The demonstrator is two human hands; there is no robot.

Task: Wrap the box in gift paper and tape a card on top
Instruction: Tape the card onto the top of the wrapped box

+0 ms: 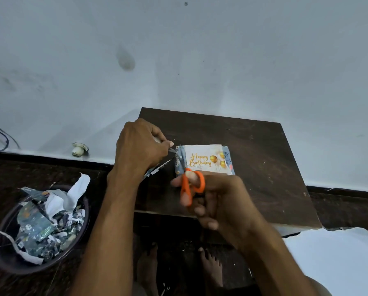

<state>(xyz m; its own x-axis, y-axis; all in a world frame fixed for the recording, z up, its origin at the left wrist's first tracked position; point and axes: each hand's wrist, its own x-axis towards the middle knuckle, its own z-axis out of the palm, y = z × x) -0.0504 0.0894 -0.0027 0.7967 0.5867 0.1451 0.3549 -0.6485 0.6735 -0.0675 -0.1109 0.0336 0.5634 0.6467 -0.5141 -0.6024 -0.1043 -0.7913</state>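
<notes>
Wrapped box with a "Happy Birthday" card on top, lying on a dark table. Left hand, just left of the box, pinches a small item too blurred to name. Right hand, at the box's near edge, grips orange scissors.

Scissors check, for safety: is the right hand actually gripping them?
Touching: the head view shows the right hand with fingers through the orange scissors handles.
</notes>
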